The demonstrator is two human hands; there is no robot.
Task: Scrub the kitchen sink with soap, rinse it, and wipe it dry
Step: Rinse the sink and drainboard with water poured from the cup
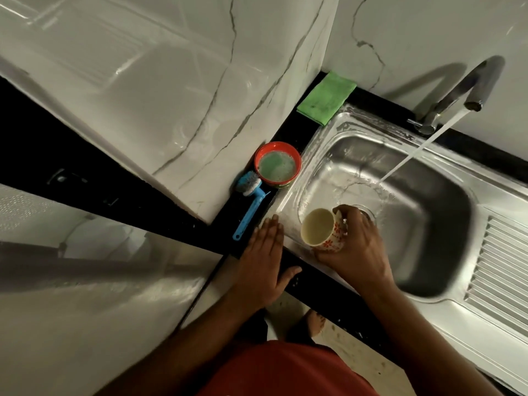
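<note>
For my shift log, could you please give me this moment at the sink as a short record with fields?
tap: running, water falling into the sink
right hand: grips a flowered cup over the sink's near left corner
left hand: flat on the edge of the black counter, fingers straight
orange bowl: on the counter left of the sink, greenish soapy liquid inside
blue brush: lying beside the bowl
green cloth: on the counter at the sink's far left corner
</note>
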